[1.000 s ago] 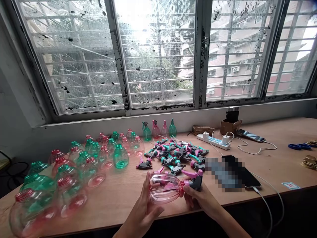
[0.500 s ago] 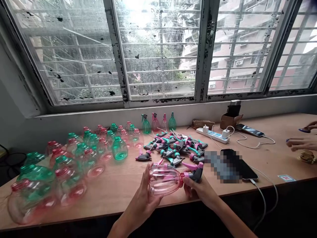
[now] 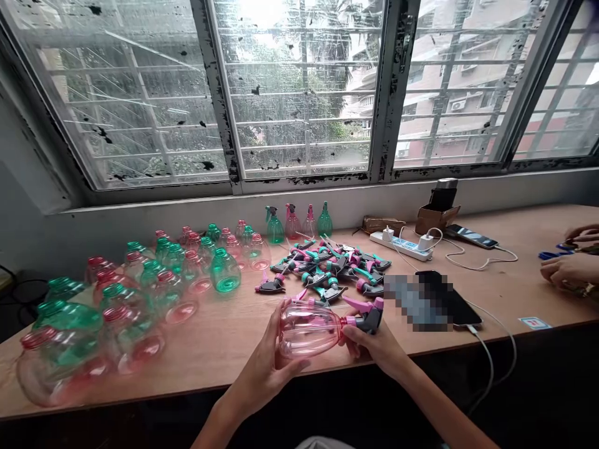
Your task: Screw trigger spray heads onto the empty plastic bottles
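My left hand (image 3: 267, 368) is wrapped round the body of a clear pink spray bottle (image 3: 311, 327) lying on its side just above the table's front edge. My right hand (image 3: 372, 346) grips the bottle's neck, where a grey and pink trigger sprayer head (image 3: 368, 315) sits. Right behind the bottle lies a heap of loose trigger heads (image 3: 327, 271) in pink, teal and grey.
Several empty pink and green bottles (image 3: 140, 293) cover the left of the wooden table (image 3: 234, 349). Three finished spray bottles (image 3: 292, 223) stand by the wall. A power strip (image 3: 402, 246), phones (image 3: 449, 299) with cables, a small box (image 3: 435, 215); another person's hands (image 3: 568, 265) at the right edge.
The view has tilted down a little. My hands keep hold of the pink bottle and sprayer head, shifted slightly. Another person's hands came in at the right edge.
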Demonstrator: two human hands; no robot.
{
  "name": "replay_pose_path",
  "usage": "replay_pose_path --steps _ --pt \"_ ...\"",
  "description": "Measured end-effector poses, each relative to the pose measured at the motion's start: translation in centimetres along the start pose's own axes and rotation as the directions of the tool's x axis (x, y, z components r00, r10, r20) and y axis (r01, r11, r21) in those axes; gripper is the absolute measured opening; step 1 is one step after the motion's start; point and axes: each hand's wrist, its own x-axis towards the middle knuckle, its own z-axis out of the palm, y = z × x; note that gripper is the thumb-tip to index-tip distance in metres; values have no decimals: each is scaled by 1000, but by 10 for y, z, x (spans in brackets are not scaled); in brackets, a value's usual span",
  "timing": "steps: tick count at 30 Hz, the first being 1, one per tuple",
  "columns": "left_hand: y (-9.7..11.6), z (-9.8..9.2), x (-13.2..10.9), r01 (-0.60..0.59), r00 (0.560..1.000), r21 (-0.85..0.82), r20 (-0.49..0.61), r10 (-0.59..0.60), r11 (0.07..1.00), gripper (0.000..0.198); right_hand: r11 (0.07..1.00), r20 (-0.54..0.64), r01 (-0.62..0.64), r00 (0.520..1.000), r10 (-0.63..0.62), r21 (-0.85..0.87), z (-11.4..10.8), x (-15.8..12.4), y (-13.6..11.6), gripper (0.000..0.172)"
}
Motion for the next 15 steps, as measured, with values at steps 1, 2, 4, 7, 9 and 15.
replay_pose_path --steps 1,2,4,7,9,15 --pt "0 1 0 10 1000 5 -5 -10 1000 95 1000 -2 6 1000 -6 12 1 0 -1 38" --pt "1 1 0 18 1000 13 -10 -18 1000 96 1000 -6 8 1000 -8 25 1 0 -2 37" --pt "1 2 0 22 1000 37 -16 -21 999 98 999 -24 6 1000 -5 53 2 0 -3 35" --pt "1 0 -2 17 1000 64 -3 -17 998 99 997 -43 7 999 -4 73 1 0 -3 36" --pt "0 -1 -3 31 999 35 15 -32 999 98 998 -42 6 999 -3 69 0 0 -1 37" --pt "-4 -3 -3 63 998 -46 23 -62 997 92 998 -21 -10 1000 12 57 -2 0 1 35"
